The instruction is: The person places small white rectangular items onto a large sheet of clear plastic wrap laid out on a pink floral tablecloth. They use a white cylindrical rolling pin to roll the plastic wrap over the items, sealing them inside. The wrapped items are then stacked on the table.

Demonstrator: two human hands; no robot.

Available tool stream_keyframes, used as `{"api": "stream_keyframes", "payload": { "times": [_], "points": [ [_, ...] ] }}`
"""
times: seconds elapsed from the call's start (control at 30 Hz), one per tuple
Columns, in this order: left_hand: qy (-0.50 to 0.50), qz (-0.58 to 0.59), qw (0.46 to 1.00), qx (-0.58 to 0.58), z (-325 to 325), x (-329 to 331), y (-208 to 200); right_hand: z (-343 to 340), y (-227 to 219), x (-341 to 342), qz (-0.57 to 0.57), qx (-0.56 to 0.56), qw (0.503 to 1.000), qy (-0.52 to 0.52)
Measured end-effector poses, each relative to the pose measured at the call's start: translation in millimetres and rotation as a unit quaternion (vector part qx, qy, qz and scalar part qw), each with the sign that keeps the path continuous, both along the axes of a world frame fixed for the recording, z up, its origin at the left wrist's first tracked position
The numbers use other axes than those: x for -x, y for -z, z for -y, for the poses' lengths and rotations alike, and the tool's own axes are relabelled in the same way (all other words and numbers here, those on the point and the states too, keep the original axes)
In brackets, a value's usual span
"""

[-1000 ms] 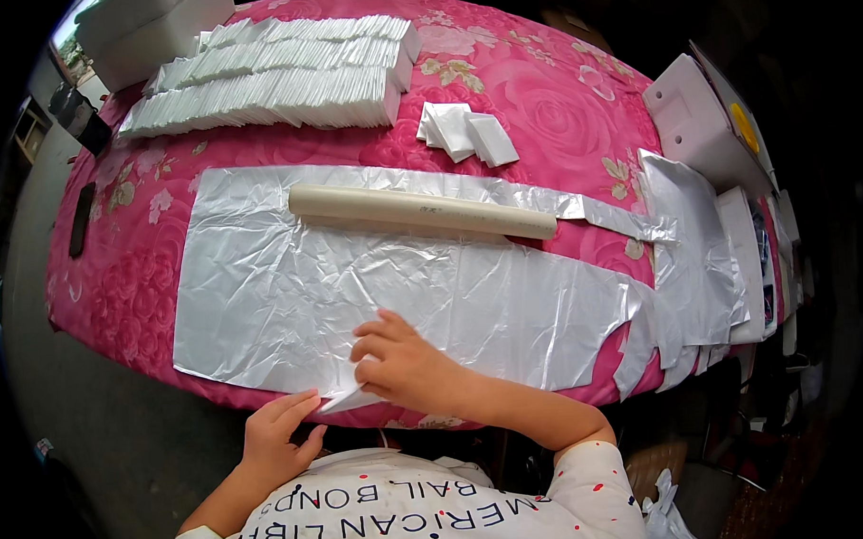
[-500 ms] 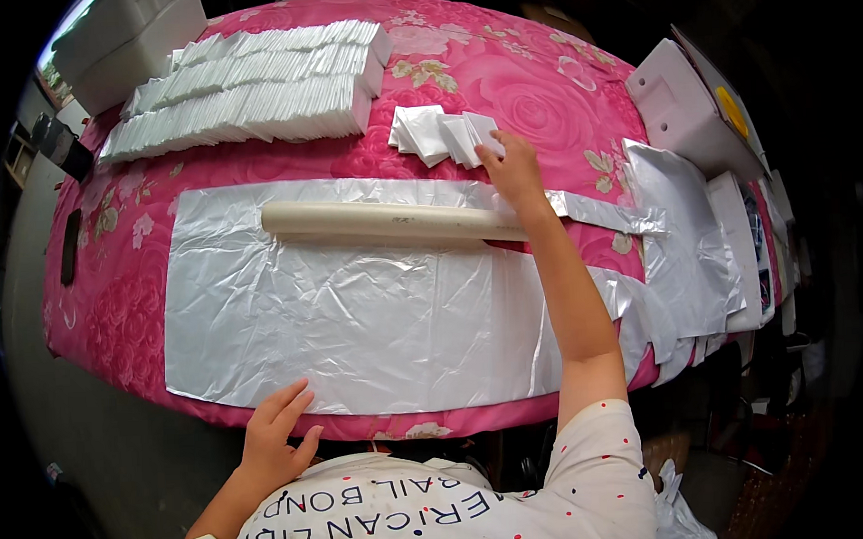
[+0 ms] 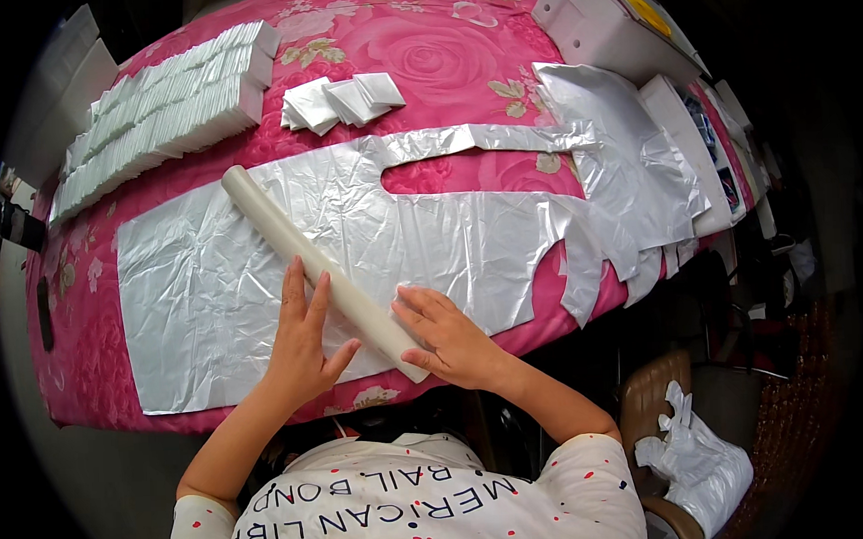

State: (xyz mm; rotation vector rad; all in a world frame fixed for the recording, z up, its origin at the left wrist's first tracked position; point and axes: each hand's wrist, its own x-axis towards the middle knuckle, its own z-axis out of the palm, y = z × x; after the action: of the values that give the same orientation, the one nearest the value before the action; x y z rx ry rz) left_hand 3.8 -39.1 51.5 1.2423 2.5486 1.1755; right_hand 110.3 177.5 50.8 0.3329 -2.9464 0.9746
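A flat, silvery-white plastic film sheet [image 3: 200, 306] with strap-like cut-outs at its right end lies creased on the table. Across it, slanting from far left to near right, rests a pale, smooth tube [image 3: 270, 216]. My left hand [image 3: 301, 345] is beside the tube's near half, fingers spread, with fingertips at its left side. On the other side, my right hand [image 3: 453, 343] has its fingers stretched out and its thumb at the tube's near end. Neither hand is wrapped round the tube. Beyond the sheet sits a small group of folded white film squares [image 3: 335, 102].
Long rows of folded white squares [image 3: 174, 117] stand at the far left, by a white foam box [image 3: 60, 102]. More plastic film [image 3: 627, 158] is heaped at the right beside another foam box [image 3: 613, 35]. A pink floral cloth [image 3: 434, 56] covers the table. A white bag [image 3: 700, 460] lies on a chair.
My right hand has come back from the folded squares to the tube's near end. The tube has turned from crosswise to slanting, and my left hand has moved up beside it. The view has shifted.
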Motion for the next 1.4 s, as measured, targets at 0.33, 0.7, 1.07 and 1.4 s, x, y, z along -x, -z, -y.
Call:
{"api": "stream_keyframes", "payload": {
  "times": [0.33, 0.7, 1.07, 1.4],
  "points": [
    [0.054, -0.061, 0.994, 0.079, -34.3, -3.4, 5.3, -175.2, 3.8, -77.4, -0.006, -0.19, 0.798, 0.572],
    [0.157, -0.03, 0.985, 0.06, -46.4, -3.1, -2.7, -297.9, -42.5, -59.7, -0.012, -0.245, 0.81, 0.533],
    [0.145, -0.037, 0.985, 0.087, -59.6, -18.1, 0.0, -24.2, 22.8, 24.3, -0.058, -0.119, 0.989, 0.061],
    [0.149, -0.027, 0.98, 0.132, -64.5, -26.3, -15.4, -237.6, 32.9, -56.3, -0.085, -0.265, 0.901, 0.334]
  ]
}}
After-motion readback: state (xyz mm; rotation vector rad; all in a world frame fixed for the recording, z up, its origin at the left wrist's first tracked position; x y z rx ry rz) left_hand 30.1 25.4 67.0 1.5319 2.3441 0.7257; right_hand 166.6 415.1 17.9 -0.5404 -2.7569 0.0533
